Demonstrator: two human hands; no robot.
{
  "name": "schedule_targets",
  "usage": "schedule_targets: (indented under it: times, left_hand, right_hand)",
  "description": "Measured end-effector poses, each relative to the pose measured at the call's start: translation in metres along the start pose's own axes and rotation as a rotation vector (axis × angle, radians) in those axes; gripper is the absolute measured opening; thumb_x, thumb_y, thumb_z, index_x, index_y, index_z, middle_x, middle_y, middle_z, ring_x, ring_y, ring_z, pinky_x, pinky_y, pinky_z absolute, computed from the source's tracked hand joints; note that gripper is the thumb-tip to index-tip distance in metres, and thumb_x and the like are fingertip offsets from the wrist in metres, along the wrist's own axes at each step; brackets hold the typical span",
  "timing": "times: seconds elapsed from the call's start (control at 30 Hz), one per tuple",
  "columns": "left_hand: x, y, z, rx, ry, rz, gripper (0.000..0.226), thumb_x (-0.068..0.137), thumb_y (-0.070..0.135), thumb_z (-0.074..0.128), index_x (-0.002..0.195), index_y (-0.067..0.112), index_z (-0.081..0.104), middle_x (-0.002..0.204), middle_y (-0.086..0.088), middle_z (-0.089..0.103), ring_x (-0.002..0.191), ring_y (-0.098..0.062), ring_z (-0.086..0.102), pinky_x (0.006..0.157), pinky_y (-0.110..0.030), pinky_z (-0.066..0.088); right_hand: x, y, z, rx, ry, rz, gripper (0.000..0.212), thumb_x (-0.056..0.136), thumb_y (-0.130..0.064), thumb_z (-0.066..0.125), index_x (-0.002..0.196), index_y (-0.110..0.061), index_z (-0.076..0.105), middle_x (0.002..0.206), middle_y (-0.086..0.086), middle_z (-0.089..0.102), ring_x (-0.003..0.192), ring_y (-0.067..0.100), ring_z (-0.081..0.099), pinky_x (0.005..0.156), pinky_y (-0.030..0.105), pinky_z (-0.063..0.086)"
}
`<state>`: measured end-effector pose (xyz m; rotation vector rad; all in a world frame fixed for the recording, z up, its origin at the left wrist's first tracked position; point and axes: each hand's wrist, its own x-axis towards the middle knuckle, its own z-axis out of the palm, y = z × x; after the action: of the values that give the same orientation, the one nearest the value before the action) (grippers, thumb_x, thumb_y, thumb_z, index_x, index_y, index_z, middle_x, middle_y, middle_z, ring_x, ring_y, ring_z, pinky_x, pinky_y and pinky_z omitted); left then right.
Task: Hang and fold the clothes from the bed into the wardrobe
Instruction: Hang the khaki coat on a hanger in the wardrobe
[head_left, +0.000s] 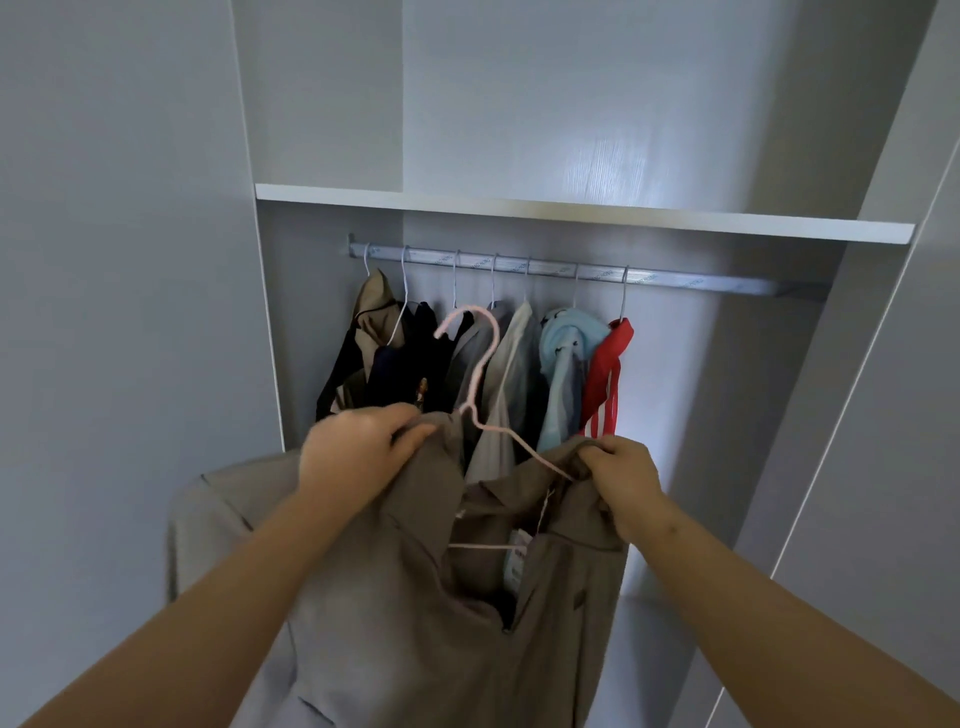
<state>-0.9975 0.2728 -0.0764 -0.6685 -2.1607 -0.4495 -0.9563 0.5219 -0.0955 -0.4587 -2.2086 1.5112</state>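
Brown jacket (395, 597) and the fingers, what's the grip like?

reply: Both sets are curled tight on cloth. Left hand (358, 452) has its fingers (415, 434) bunched round the jacket's top edge. Right hand (621, 478) is pinching the other shoulder, right where an arm of the pink hanger (471, 408) slips under the fabric. Can't tell if that hand has the wire too.

ok, and where's it sit vs the rail (675, 280)?

reply: Below the rail and nearer the camera, held up between both hands, with the rest drooping down. The hanger's hook pokes up out of the collar but stops short of the rail, not hooked on. On the rail there's a row of hung clothes (498, 364) toward its left end: tan, dark, grey, a light blue top (566, 353), then a red garment (608, 364) last. White shelf (571, 213) is just above the rail.
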Motion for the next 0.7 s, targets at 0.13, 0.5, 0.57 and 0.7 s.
schedule_targets:
  times: [0.13, 0.5, 0.57, 0.7]
  left_hand:
    - [-0.004, 0.016, 0.015, -0.156, -0.114, -0.005, 0.019, 0.088, 0.033, 0.061, 0.089, 0.016, 0.071, 0.068, -0.002, 0.067, 0.061, -0.017, 0.061, 0.053, -0.025, 0.041]
    - [0.008, 0.003, 0.004, -0.464, 0.02, -0.349, 0.011, 0.085, 0.029, 0.064, 0.09, 0.023, 0.072, 0.067, 0.017, 0.059, 0.067, 0.001, 0.054, 0.065, -0.025, 0.045]
    - [0.012, 0.002, 0.004, -0.466, 0.028, -0.36, 0.01, 0.086, 0.03, 0.064, 0.089, 0.025, 0.072, 0.065, 0.019, 0.058, 0.066, 0.001, 0.054, 0.061, -0.022, 0.043]
    - [0.011, 0.009, 0.005, -0.477, -0.043, -0.277, 0.009, 0.085, 0.028, 0.064, 0.09, 0.026, 0.072, 0.066, 0.019, 0.06, 0.066, 0.002, 0.056, 0.061, -0.016, 0.044]
  right_hand:
    - [-0.013, -0.023, 0.015, 0.102, -0.06, -0.06, 0.025, 0.091, -0.007, 0.051, 0.069, -0.013, 0.061, 0.058, 0.003, 0.051, 0.046, 0.013, 0.048, 0.038, 0.016, 0.043]
    - [-0.011, -0.028, -0.023, -0.495, 0.255, -0.335, 0.031, 0.097, -0.028, 0.042, 0.123, -0.02, 0.057, 0.13, -0.001, 0.055, 0.123, 0.021, 0.043, 0.104, 0.037, 0.028]
    - [-0.009, -0.026, -0.022, -0.567, 0.253, -0.31, 0.034, 0.098, -0.035, 0.038, 0.117, -0.018, 0.06, 0.122, 0.001, 0.06, 0.116, 0.021, 0.048, 0.102, 0.036, 0.03]
    - [-0.007, -0.031, -0.019, -0.319, 0.118, -0.382, 0.027, 0.099, -0.024, 0.042, 0.101, -0.009, 0.064, 0.088, -0.001, 0.06, 0.077, 0.004, 0.052, 0.067, 0.002, 0.036]
